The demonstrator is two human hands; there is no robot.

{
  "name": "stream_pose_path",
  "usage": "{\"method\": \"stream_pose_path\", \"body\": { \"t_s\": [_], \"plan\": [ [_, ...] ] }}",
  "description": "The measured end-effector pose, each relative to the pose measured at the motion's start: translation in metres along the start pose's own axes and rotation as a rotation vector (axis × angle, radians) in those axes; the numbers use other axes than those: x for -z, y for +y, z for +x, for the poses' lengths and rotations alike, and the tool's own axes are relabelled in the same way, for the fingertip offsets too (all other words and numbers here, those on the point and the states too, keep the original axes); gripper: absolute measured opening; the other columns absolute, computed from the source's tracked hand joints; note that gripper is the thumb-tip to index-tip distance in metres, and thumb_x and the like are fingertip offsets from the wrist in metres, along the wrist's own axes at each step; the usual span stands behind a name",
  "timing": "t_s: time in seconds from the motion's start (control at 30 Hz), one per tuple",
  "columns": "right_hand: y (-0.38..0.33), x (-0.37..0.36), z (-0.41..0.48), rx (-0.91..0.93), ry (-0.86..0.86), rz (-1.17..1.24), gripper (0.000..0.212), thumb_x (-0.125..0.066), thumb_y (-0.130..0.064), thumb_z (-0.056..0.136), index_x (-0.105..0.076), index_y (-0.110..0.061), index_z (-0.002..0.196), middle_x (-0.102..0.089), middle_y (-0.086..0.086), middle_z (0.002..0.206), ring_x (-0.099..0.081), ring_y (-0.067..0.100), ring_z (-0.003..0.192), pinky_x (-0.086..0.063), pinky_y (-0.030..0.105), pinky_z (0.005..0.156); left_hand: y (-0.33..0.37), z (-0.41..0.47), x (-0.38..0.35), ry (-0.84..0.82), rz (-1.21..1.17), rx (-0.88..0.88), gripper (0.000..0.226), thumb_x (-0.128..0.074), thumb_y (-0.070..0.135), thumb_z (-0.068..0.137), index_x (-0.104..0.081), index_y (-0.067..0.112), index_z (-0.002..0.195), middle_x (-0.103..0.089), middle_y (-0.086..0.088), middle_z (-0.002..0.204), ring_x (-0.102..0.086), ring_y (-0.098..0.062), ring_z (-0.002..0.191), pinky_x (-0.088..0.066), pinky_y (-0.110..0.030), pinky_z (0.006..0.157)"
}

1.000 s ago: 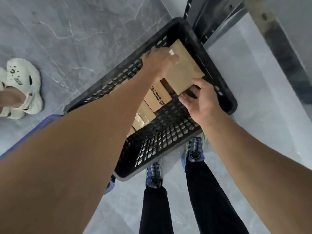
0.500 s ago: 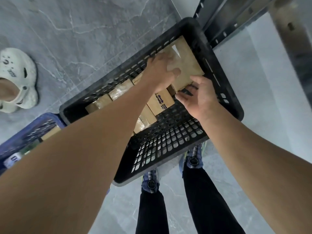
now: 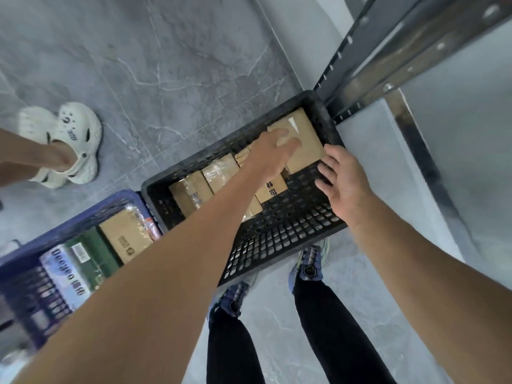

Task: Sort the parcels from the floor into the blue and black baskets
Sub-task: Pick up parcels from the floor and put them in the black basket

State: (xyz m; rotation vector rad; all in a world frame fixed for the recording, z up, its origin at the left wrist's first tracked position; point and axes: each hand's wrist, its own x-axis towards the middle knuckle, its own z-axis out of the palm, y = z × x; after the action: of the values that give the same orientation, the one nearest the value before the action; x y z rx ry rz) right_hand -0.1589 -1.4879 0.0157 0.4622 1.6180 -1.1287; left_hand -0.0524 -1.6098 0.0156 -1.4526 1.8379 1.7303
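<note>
The black basket (image 3: pixel 279 239) stands on the grey floor in front of my feet, with several brown cardboard parcels inside. A flat brown parcel (image 3: pixel 307 139) lies at its far right end. My left hand (image 3: pixel 273 152) rests on that parcel with straight fingers. My right hand (image 3: pixel 342 176) hovers open just above the basket's right side, fingers spread, holding nothing. The blue basket (image 3: pixel 33 297) stands to the left, touching the black one, and holds a cardboard box (image 3: pixel 126 239), a green packet and a pale blue packet.
Another person's foot in a white clog (image 3: pixel 69 145) stands on the floor at the left. A grey metal shelf upright (image 3: pixel 368 65) rises just behind the black basket at the right. My own feet in blue shoes (image 3: pixel 310 264) are under the basket's near edge.
The flat brown parcel has gone down into the black basket's far end. My right hand has let go of it and opened. The view has shifted, so the blue basket now shows.
</note>
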Motion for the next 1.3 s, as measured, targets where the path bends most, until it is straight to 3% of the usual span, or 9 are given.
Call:
{"method": "stream_pose_path", "body": {
  "t_s": [0.13, 0.27, 0.33, 0.43, 0.57, 0.83, 0.93, 1.03, 1.3],
  "plan": [
    [-0.04, -0.008, -0.063, 0.124, -0.026, -0.07, 0.016, -0.053, -0.035, 0.107, -0.061, -0.032, 0.12, -0.063, -0.018, 0.112, -0.058, 0.002, 0.112, -0.037, 0.038, 0.115, 0.053, -0.057, 0.026, 0.004, -0.078, -0.055, 0.057, -0.058, 0.042, 0.103, -0.046, 0.021, 0.155, -0.039, -0.004, 0.163, -0.039, -0.02, 0.145, -0.03, -0.033, 0.11],
    [-0.076, -0.014, -0.142, 0.241, -0.038, -0.065, 0.029, -0.054, -0.038, 0.107, -0.056, -0.029, 0.134, -0.057, -0.009, 0.132, -0.053, 0.007, 0.124, -0.044, 0.031, 0.104, 0.107, -0.119, 0.059, 0.008, -0.132, -0.136, 0.028, -0.057, 0.042, 0.102, -0.065, 0.017, 0.109, -0.06, 0.001, 0.112, -0.055, -0.012, 0.101, -0.042, -0.046, 0.102],
    [-0.093, -0.014, -0.186, 0.283, -0.034, -0.036, 0.022, -0.053, -0.037, 0.108, -0.056, -0.029, 0.128, -0.058, -0.01, 0.127, -0.055, 0.005, 0.114, -0.044, 0.027, 0.094, 0.135, -0.151, 0.073, 0.0, -0.133, -0.162, 0.034, -0.057, 0.045, 0.103, -0.064, 0.023, 0.128, -0.058, 0.008, 0.129, -0.053, -0.009, 0.117, -0.038, -0.04, 0.108],
    [-0.112, -0.011, -0.246, 0.364, -0.016, -0.03, 0.034, -0.053, -0.038, 0.108, -0.056, -0.024, 0.139, -0.053, -0.01, 0.136, -0.054, 0.007, 0.123, -0.039, 0.034, 0.109, 0.175, -0.202, 0.093, -0.03, -0.13, -0.246, 0.057, -0.057, 0.045, 0.104, -0.045, 0.023, 0.155, -0.044, 0.005, 0.156, -0.043, -0.011, 0.136, -0.035, -0.037, 0.115],
    [-0.134, -0.009, -0.331, 0.468, -0.007, -0.008, 0.035, -0.053, -0.042, 0.107, -0.055, -0.031, 0.14, -0.051, -0.009, 0.148, -0.044, 0.015, 0.144, -0.034, 0.039, 0.117, 0.225, -0.27, 0.113, -0.037, -0.112, -0.341, 0.056, -0.057, 0.048, 0.103, -0.047, 0.028, 0.155, -0.04, 0.008, 0.16, -0.04, -0.011, 0.143, -0.032, -0.045, 0.123],
    [-0.159, 0.012, -0.497, 0.598, 0.05, 0.101, 0.011, -0.051, -0.04, 0.108, -0.062, -0.037, 0.107, -0.059, -0.013, 0.122, -0.054, 0.012, 0.122, -0.039, 0.035, 0.109, 0.312, -0.403, 0.132, -0.136, -0.033, -0.517, 0.031, -0.058, 0.046, 0.103, -0.06, 0.036, 0.133, -0.056, 0.016, 0.138, -0.049, -0.01, 0.131, -0.036, -0.044, 0.121],
    [-0.164, 0.033, -0.548, 0.702, 0.102, 0.168, 0.025, -0.053, -0.042, 0.107, -0.062, -0.032, 0.128, -0.058, -0.01, 0.135, -0.052, 0.017, 0.134, -0.038, 0.039, 0.115, 0.342, -0.448, 0.127, -0.177, 0.024, -0.601, 0.04, -0.059, 0.051, 0.099, -0.065, 0.03, 0.133, -0.058, 0.001, 0.146, -0.053, -0.016, 0.132, -0.038, -0.047, 0.119],
    [-0.162, 0.064, -0.594, 0.78, 0.141, 0.269, 0.051, -0.056, -0.046, 0.105, -0.049, -0.025, 0.151, -0.051, -0.007, 0.151, -0.048, 0.018, 0.142, -0.037, 0.042, 0.12, 0.367, -0.492, 0.11, -0.229, 0.046, -0.657, 0.072, -0.063, 0.068, 0.082, -0.061, 0.027, 0.142, -0.056, 0.001, 0.15, -0.053, -0.015, 0.134, -0.039, -0.046, 0.119],
    [-0.108, 0.174, -0.706, 0.901, 0.319, 0.423, 0.051, -0.056, -0.044, 0.105, -0.051, -0.024, 0.151, -0.053, -0.011, 0.142, -0.05, 0.016, 0.138, -0.037, 0.044, 0.122, 0.392, -0.602, 0.013, -0.382, 0.056, -0.789, 0.039, -0.056, 0.039, 0.105, -0.054, 0.025, 0.141, -0.056, 0.003, 0.145, -0.054, -0.017, 0.131, -0.044, -0.049, 0.115]
  ]
}}
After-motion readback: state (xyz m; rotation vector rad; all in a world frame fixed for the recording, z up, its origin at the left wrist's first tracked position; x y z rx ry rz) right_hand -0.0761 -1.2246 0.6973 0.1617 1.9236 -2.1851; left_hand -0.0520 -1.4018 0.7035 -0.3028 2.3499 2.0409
